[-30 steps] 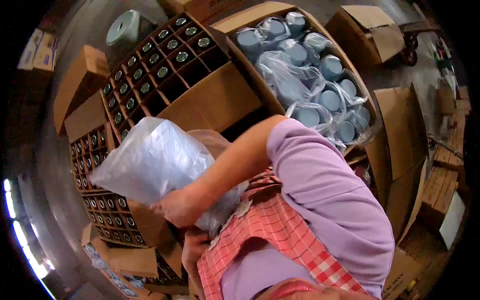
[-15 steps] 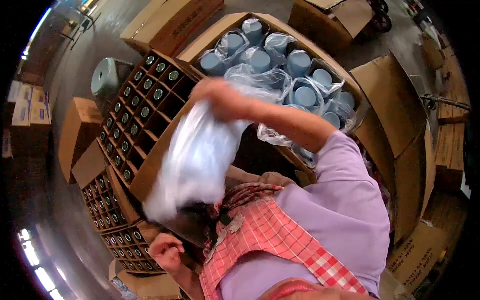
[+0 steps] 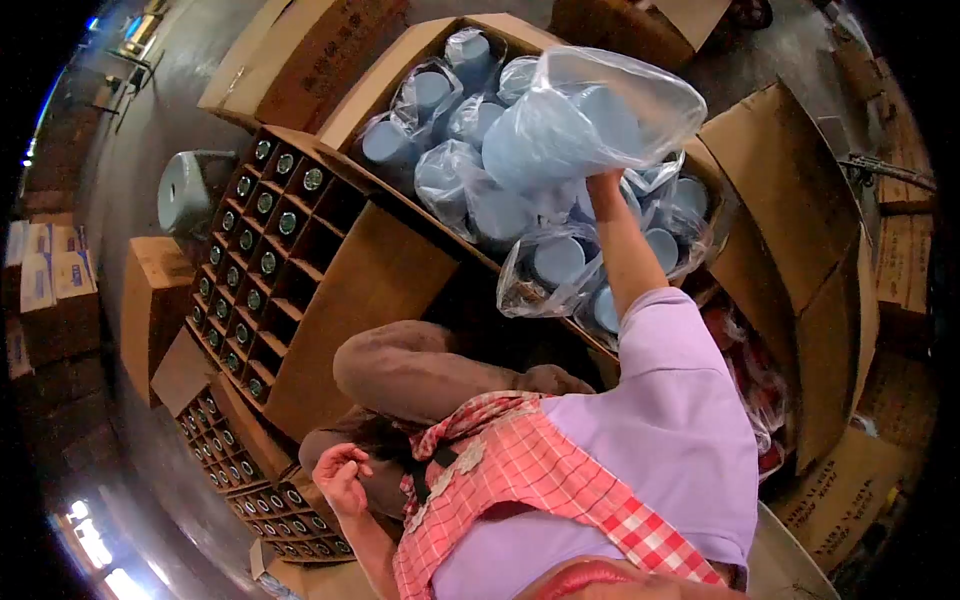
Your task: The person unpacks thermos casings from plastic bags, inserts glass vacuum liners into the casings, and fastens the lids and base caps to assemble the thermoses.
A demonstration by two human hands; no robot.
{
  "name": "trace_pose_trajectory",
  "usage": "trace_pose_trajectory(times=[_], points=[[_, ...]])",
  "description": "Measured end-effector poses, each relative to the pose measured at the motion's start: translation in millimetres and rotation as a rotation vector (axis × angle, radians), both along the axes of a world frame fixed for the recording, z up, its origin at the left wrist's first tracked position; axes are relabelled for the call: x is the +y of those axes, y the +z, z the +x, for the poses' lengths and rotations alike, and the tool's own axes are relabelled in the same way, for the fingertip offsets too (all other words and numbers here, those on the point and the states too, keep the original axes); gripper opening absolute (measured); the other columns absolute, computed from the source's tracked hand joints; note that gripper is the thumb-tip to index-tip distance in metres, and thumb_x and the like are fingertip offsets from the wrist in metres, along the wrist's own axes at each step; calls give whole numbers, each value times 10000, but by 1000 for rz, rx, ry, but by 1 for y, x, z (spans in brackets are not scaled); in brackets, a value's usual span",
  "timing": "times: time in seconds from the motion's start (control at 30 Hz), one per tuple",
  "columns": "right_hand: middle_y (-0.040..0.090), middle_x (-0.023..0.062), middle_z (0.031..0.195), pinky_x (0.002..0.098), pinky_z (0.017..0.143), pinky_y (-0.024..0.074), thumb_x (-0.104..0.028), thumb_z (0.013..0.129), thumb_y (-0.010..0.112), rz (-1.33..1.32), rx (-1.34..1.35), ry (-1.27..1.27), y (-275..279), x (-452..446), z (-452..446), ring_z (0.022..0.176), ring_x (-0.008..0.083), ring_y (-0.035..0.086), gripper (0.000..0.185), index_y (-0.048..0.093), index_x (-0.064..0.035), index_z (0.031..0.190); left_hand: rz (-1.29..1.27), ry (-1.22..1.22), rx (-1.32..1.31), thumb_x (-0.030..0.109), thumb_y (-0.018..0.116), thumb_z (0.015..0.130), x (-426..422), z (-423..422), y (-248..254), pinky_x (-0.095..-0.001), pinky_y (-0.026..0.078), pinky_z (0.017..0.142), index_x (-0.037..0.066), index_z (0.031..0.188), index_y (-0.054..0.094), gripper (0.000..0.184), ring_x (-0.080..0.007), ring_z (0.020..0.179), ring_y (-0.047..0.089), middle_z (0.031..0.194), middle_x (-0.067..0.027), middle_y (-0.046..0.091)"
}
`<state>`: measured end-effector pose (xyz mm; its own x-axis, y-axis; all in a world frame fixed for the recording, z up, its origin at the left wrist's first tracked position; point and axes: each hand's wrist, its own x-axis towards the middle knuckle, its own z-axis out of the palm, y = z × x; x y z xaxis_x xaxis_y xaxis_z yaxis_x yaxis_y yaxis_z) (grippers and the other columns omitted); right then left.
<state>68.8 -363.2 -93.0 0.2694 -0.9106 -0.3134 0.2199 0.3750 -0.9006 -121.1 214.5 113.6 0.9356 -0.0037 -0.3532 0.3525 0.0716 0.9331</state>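
Observation:
My right hand [image 3: 604, 188] reaches over the large carton [image 3: 335, 125], its fingers hidden behind a clear plastic bag [image 3: 660, 95] that appears gripped from below. Inside this raised bag are light blue, cup-shaped pieces [image 3: 545, 140], tilted on their sides. Around and under it, several similar blue pieces [image 3: 432, 90] in clear bags fill the carton, round flat ends facing up. My left hand [image 3: 342, 478] hovers beside my knee, fingers loosely bent and slightly apart, with nothing seen in it.
Left of my knees stands a divided carton [image 3: 375, 270] with several round-topped items [image 3: 288, 222] in its cells. More divided cartons [image 3: 290, 515] sit below it. A pale stool [image 3: 190, 195] stands at the left, and open carton flaps [image 3: 775, 190] rise at the right.
My right hand has swung from above the divided carton to the right, over the blue pieces. The blurred plastic moved with it. My left hand has shifted slightly.

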Motion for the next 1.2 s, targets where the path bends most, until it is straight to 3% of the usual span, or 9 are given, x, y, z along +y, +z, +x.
trace_pose_trajectory(times=[0.43, 0.57, 0.67, 0.83, 0.9, 0.93, 1.03, 1.1, 1.2], points=[[647, 113, 764, 332, 669, 467, -19, 651, 595, -529, 672, 456, 14, 46, -46, 705, 231, 601, 277, 626, -22, 926, 65, -142, 146, -8, 569, 680, -30, 41, -23, -255, 476, 539, -53, 970, 605, 296, -169, 571, 570, 773, -144, 620], [652, 131, 920, 348, 754, 464, -44, 607, 722, -308, 819, 637, -53, 91, -22, 828, 262, 608, 449, 591, 1, 1034, 128, -159, 163, 4, 580, 690, -39, 47, -26, -260, 481, 532, -52, 970, 601, 287, -174, 565, 573, 775, -147, 620], [641, 206, 835, 427, 790, 450, -116, 739, 554, -446, 570, 452, -143, 113, -28, 807, 389, 591, 184, 626, 6, 857, 136, -172, 146, 53, 603, 707, -29, 45, -33, -275, 487, 525, -56, 965, 593, 280, -191, 572, 575, 780, -157, 617], [638, 193, 944, 378, 818, 451, -135, 719, 623, -551, 973, 1161, -47, 78, -40, 925, 330, 592, 326, 616, -10, 1020, 185, -101, 262, 32, 590, 678, -20, 41, -46, -269, 486, 520, -40, 952, 602, 283, -177, 540, 582, 756, -147, 630], [657, 141, 730, 352, 605, 504, -97, 674, 647, -479, 865, 1334, 0, 53, -40, 648, 224, 643, 209, 664, 7, 854, 234, -78, 304, 50, 599, 673, -18, 43, -49, -274, 488, 519, -41, 942, 601, 284, -179, 532, 581, 742, -146, 629], [648, 113, 658, 340, 518, 494, -80, 686, 626, -334, 676, 1206, 13, 38, -34, 542, 186, 624, 159, 672, 7, 810, 233, -77, 309, 51, 600, 671, -18, 46, -51, -275, 484, 518, -39, 935, 602, 279, -178, 531, 580, 732, -135, 626], [635, 144, 740, 414, 644, 479, -233, 769, 566, -1101, 687, 522, 45, -7, 18, 689, 331, 611, 194, 656, -65, 729, 223, -65, 319, 55, 603, 664, -17, 49, -57, -277, 471, 516, -33, 913, 605, 265, -175, 529, 580, 703, -103, 618], [602, 125, 1076, 377, 843, 441, -198, 788, 560, -1363, 845, 468, 27, -38, 60, 1018, 299, 549, 274, 614, -118, 1045, 223, -111, 297, 47, 601, 665, -17, 54, -57, -277, 466, 516, -30, 906, 608, 253, -175, 531, 580, 696, -92, 615], [557, 90, 1152, 419, 897, 414, -232, 803, 549, -1435, 1260, 695, -12, -56, 94, 1106, 303, 482, 269, 607, -132, 1046, 226, -37, 286, 29, 589, 669, -11, 48, -55, -276, 465, 517, -31, 903, 612, 242, -175, 533, 577, 698, -96, 614]])
